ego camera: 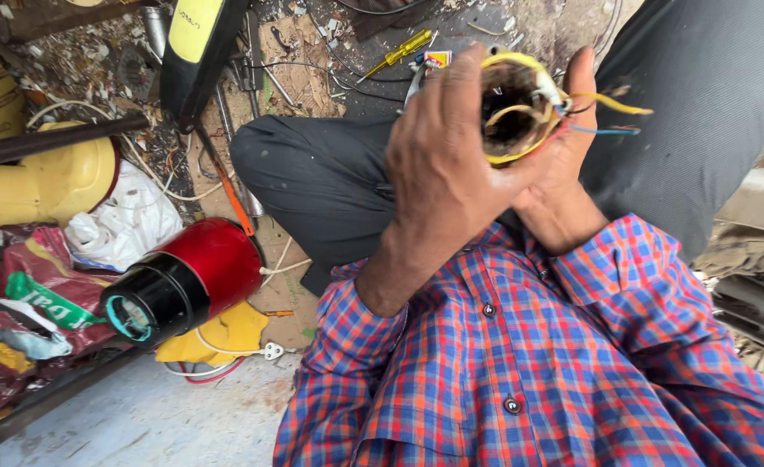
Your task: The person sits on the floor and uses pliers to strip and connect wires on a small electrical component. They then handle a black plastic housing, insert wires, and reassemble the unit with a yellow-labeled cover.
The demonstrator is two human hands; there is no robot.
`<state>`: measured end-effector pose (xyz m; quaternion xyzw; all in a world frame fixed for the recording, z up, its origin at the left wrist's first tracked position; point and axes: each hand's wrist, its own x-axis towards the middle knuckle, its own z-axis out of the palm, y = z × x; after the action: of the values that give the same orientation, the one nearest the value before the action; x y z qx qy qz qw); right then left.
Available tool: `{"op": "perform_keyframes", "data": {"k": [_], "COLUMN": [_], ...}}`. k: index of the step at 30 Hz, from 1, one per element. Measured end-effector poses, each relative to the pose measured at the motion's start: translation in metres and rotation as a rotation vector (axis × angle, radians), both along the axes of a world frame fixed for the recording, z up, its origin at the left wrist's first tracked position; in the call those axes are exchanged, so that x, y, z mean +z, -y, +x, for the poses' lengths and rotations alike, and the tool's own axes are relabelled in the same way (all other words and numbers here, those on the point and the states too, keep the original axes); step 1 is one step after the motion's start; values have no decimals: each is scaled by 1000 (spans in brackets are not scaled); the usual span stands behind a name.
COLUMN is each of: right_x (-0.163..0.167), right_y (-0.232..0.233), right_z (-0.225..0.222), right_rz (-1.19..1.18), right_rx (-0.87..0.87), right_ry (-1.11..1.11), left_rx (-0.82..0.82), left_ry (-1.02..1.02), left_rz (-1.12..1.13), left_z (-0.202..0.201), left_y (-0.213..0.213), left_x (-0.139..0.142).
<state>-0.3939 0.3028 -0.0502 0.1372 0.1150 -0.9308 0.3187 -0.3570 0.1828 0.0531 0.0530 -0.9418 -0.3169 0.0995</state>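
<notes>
Hands hold a round wire coil at one o'clock: left hand wraps tight around it, right hand cups it behind. Loose coloured wires might snag or tear if tugged.

- Single view: head cam, worn by the person, aimed steeply down over own checked shirt and folded legs.
- V. close: both hands fill upper centre, approx. at chest height.
- Floor clutter runs along left and top edges; no 2nd view, so no overlap.
</notes>
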Motion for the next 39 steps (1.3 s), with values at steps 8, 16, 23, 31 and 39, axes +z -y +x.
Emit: {"op": "perform_keyframes", "data": {"k": [8, 16, 23, 31, 39], "right_x": [-13, -26, -20, -5, -14], "right_y": [-10, -10, -3, 1, -3], "right_z": [-6, -12, -9, -11, -14], "right_rz": [74, 132, 110, 93, 136], "right_rx": [-54, -33, -50, 19, 49], "right_ry": [-26, -81, 34, 5, -48], "left_rx": [-95, -93, -244, -600, -738], "left_ry": [-177, -198, -139, -170, 15], "left_rz": [85, 10, 254, 215, -215], "left_z": [9, 2, -4, -30, -45], "left_y": [-1, 1, 28, 61, 59], "left_x": [-25, -40, -6, 15, 17]}}
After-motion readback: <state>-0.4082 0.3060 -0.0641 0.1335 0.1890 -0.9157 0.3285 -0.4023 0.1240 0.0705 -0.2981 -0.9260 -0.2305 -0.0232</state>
